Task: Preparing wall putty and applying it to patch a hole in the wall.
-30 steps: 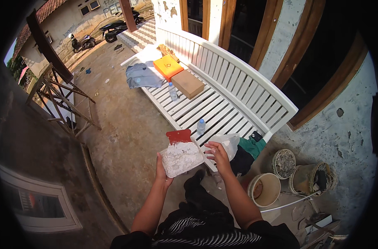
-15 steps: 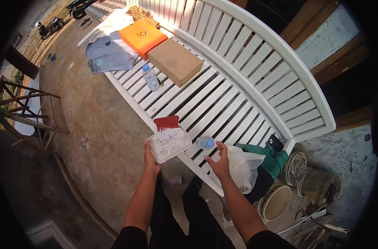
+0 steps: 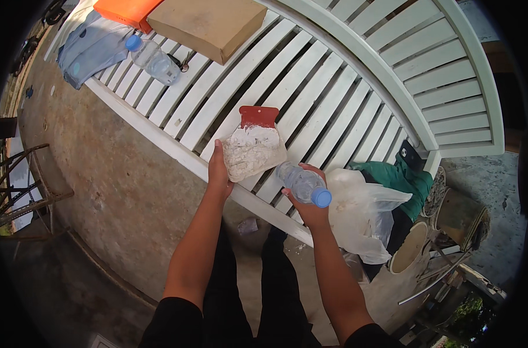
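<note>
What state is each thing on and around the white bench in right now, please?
Bag of white powder: held at its edge by the left hand, resting on the bench.
Small water bottle: capped, lying tilted in the right hand.
Second water bottle: capped, lying on its side.
Cardboard box: closed.
White plastic bag: crumpled, slumped at the bench end.

Your left hand [image 3: 219, 171] holds a bag of powder [image 3: 251, 152] over the slatted bench [image 3: 345, 110], with a flat scraper [image 3: 258, 116] just beyond it at twelve o'clock. Your right hand [image 3: 308, 204] sits at four o'clock of the bag, gripping a bottle [image 3: 301, 184]. A plastic bag [image 3: 362, 211] lies at three o'clock of that hand. At eleven o'clock, well apart, a second bottle [image 3: 154, 60] and a box [image 3: 209, 26] rest on the bench.
</note>
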Available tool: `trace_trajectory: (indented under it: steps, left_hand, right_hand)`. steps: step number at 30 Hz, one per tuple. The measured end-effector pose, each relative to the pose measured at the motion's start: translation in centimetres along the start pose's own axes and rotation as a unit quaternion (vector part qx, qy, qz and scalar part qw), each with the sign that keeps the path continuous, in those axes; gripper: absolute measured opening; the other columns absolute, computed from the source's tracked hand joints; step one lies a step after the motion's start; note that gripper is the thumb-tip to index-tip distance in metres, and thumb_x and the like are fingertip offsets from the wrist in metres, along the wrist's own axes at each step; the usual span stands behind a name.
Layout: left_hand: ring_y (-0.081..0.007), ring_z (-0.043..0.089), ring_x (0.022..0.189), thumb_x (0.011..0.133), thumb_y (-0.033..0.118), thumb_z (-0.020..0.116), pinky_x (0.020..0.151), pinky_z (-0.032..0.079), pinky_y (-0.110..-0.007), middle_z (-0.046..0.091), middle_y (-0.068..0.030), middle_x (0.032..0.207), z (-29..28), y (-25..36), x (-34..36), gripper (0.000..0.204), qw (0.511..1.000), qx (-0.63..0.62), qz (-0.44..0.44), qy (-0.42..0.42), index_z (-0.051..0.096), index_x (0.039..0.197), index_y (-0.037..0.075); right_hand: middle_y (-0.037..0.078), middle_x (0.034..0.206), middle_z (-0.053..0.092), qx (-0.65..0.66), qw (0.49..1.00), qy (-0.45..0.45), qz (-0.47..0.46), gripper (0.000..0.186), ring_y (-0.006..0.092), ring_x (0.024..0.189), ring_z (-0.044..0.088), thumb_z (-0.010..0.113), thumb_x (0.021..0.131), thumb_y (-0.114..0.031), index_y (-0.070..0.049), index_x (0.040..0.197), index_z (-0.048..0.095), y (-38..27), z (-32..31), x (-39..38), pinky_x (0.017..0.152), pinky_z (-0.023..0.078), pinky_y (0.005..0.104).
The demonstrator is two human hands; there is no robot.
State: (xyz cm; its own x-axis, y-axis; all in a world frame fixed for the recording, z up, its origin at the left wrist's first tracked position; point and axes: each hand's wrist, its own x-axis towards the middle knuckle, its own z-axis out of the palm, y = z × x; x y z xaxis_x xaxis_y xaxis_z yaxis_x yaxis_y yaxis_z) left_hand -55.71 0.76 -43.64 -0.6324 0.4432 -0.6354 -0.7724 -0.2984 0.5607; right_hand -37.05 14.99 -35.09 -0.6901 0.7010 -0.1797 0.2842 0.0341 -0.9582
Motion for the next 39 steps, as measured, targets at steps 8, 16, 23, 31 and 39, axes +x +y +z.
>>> trace_trajectory:
  steps: [8,16,23,31,39]
  left_hand:
    - [-0.0258,0.069,0.092,0.101,0.03,0.061,0.084,0.052,-0.035,0.066,-0.0179,0.115,-0.1,3.1,-1.3,0.038,0.864,0.456,0.164,0.135,0.059,0.121,-0.002]
    - [-0.0245,0.063,0.103,0.086,0.022,0.075,0.084,0.051,-0.035,0.063,-0.0094,0.115,6.1,11.2,-10.4,0.049,0.773,0.541,0.278,-0.182,0.059,0.13,0.007]
    - [-0.0314,0.059,0.102,0.084,0.023,0.077,0.089,0.052,-0.04,0.061,-0.0102,0.108,6.5,10.6,-12.6,0.048,0.62,0.634,0.27,-0.375,0.062,0.127,0.01]
    - [-0.0327,0.06,0.097,0.086,0.016,0.072,0.083,0.052,-0.042,0.062,-0.0106,0.102,7.6,10.4,-11.1,0.035,0.618,0.624,0.324,-0.352,0.061,0.117,0.006]
    - [-0.0339,0.059,0.091,0.088,0.031,0.071,0.078,0.051,-0.043,0.06,-0.0131,0.099,6.7,9.1,-9.1,0.041,0.569,0.683,0.365,-0.277,0.058,0.113,0.002]
  right_hand:
    - [0.011,0.122,0.064,0.013,0.999,-0.039,0.003,0.068,0.0225,0.121,0.059,0.094,0.066,-0.013,-0.006,0.123,0.058,-1.3,-1.0,-0.5,0.103,0.047,0.0379]
    - [0.01,0.107,0.066,-0.118,0.977,-0.179,0.018,0.063,0.0256,0.101,0.067,0.092,0.066,-0.019,-0.006,0.117,0.057,-2.7,-1.0,-1.0,0.088,0.052,0.0378]
    - [0.013,0.106,0.065,-0.179,0.952,-0.247,-0.034,0.063,0.0304,0.098,0.067,0.093,0.065,-0.02,-0.007,0.116,0.057,-2.5,-0.3,-1.1,0.085,0.053,0.0385]
    - [0.014,0.107,0.065,-0.208,0.956,-0.204,-0.046,0.066,0.0325,0.1,0.066,0.093,0.065,-0.02,-0.006,0.118,0.055,-3.3,0.3,0.1,0.085,0.053,0.0399]
    - [0.015,0.108,0.064,-0.239,0.951,-0.184,-0.061,0.063,0.0359,0.101,0.064,0.091,0.069,-0.02,-0.004,0.118,0.055,-4.4,1.6,0.6,0.087,0.051,0.0418]
